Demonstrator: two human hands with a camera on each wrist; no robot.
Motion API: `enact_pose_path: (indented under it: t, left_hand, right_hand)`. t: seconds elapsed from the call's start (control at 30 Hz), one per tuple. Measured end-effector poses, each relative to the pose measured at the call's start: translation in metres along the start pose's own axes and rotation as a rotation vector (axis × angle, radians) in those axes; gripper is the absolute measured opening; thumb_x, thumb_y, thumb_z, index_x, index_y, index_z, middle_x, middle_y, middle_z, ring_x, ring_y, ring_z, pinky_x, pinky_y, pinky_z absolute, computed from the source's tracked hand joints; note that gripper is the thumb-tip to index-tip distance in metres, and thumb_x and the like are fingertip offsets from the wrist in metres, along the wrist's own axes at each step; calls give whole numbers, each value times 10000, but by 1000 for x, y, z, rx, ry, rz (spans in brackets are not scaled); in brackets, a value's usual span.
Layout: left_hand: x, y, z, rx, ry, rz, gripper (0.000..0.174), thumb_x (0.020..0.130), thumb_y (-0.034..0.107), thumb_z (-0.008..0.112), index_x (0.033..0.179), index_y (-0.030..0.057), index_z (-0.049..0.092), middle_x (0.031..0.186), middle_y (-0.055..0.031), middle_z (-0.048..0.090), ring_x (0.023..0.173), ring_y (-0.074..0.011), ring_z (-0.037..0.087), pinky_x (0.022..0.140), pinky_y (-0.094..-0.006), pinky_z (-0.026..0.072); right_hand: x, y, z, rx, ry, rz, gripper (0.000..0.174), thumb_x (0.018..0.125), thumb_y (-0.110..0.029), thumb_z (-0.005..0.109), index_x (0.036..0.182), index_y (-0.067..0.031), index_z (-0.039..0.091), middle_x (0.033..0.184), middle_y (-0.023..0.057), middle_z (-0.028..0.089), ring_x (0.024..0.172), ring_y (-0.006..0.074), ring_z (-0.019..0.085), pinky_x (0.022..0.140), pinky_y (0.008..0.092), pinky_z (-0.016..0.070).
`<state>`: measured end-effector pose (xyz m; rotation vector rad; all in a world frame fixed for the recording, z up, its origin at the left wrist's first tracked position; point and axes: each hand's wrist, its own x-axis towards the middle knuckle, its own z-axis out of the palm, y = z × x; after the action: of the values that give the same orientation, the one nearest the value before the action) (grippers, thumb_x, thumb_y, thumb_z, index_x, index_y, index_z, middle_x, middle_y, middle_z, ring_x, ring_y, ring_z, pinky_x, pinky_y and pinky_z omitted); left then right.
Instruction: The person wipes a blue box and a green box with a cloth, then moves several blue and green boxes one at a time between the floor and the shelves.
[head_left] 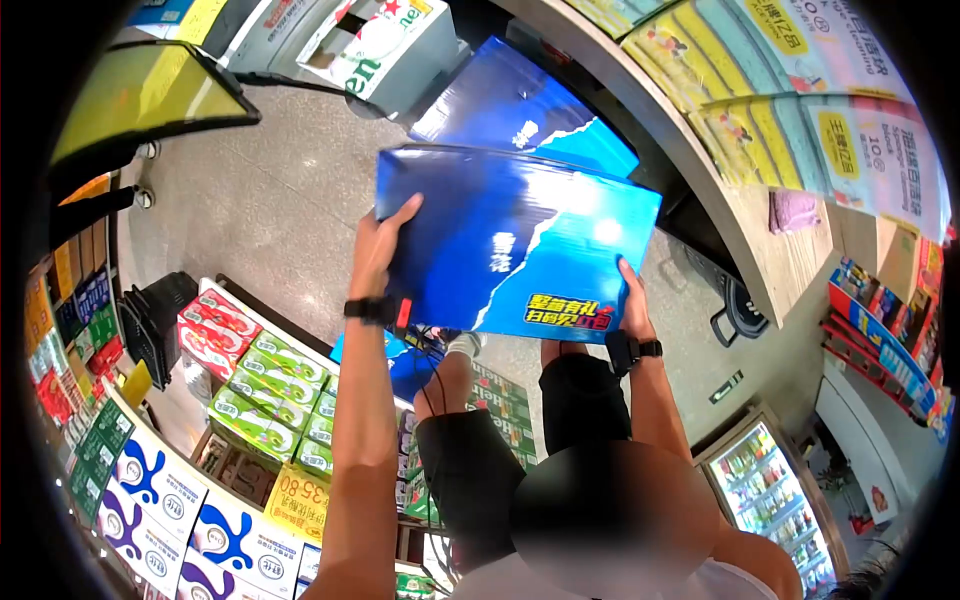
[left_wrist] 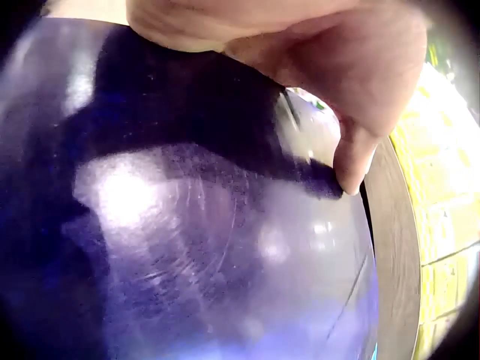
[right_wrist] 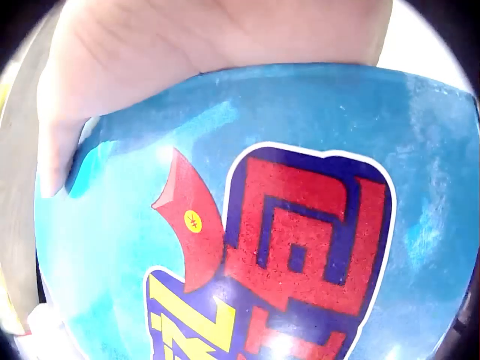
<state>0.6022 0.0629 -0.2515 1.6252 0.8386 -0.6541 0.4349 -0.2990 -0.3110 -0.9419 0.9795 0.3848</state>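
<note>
A flat-faced blue beer carton [head_left: 515,240], dark on one side and light blue on the other, is held up in front of the person by both hands. The left hand [head_left: 380,240] grips its left edge, thumb laid over the top face; in the left wrist view that thumb [left_wrist: 356,157] presses near the carton's edge. On the opposite edge the right hand [head_left: 635,300] holds the carton, its thumb on the light blue face. The right wrist view shows red and yellow lettering [right_wrist: 300,232] close by that hand. The other fingers are hidden at the sides and below.
Another blue carton [head_left: 525,105] lies just beyond, partly overlapped by the held one. A Heineken box [head_left: 390,60] stands behind it. A wooden counter [head_left: 760,240] with sponge packs [head_left: 830,150] curves along the right. Green drink packs [head_left: 265,400] and green cartons [head_left: 500,400] sit nearer the person.
</note>
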Motion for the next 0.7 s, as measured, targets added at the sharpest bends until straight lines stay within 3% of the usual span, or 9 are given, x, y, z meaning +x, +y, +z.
enact_pose_path:
  t: [0.03,0.23,0.3,0.33,0.4,0.43,0.67,0.7]
  left_hand:
    - [9,14,14,111,-1,38,597,758,399,767,1113,-67,650,1008,-156,695,910,-230,666,838,-319,497]
    - [75,76,71,337,-109,244,648,698,450,780,1116,-32,666,1033,-168,700,913,-253,673,844,-320,491]
    - [85,96,84,401,-125,213,684,675,477,785,1112,-35,667,1051,-182,695,945,-271,669,863,-327,486]
    - [89,106,84,475,-148,181,719,653,505,789,1108,-39,669,1068,-196,690,977,-290,665,883,-335,481]
    - [118,103,95,591,-24,208,790,610,570,781,1099,-40,675,1121,-234,665,1056,-331,641,924,-361,468]
    - [132,102,95,535,-124,225,814,595,599,770,1095,-38,681,1163,-250,643,1115,-352,612,953,-375,453]
    - [159,120,106,603,-87,219,783,602,600,754,1085,-14,693,1139,-224,661,1094,-353,619,949,-365,453]
    - [148,135,105,585,-151,190,817,601,591,755,1145,-13,666,1208,-223,624,1155,-345,579,985,-364,428]
  right_hand:
    - [7,0,-8,16,-3,-1,610,929,-405,580,1337,31,455,1241,181,588,1066,283,610,941,384,487]
    - [23,-20,10,248,32,10,682,927,-449,559,1392,16,378,1313,207,533,1128,333,578,988,437,458]
    - [25,-25,18,261,38,20,694,930,-465,545,1396,16,367,1331,213,517,1148,341,566,998,447,450]
    - [27,-26,22,331,-47,22,701,932,-479,529,1397,18,361,1339,218,508,1157,350,557,1003,456,443]
    - [36,-32,29,417,-156,73,712,937,-510,493,1386,28,365,1334,229,506,1156,372,548,1012,475,425]
    - [45,-27,26,391,-113,46,714,935,-511,496,1387,27,365,1337,225,505,1156,370,547,1013,473,422]
    - [54,-34,43,388,-52,-12,686,940,-508,503,1377,8,385,1313,208,518,1149,342,550,1000,452,427]
    - [54,-34,46,357,-8,-32,681,936,-511,508,1359,13,406,1307,205,523,1135,341,558,993,454,433]
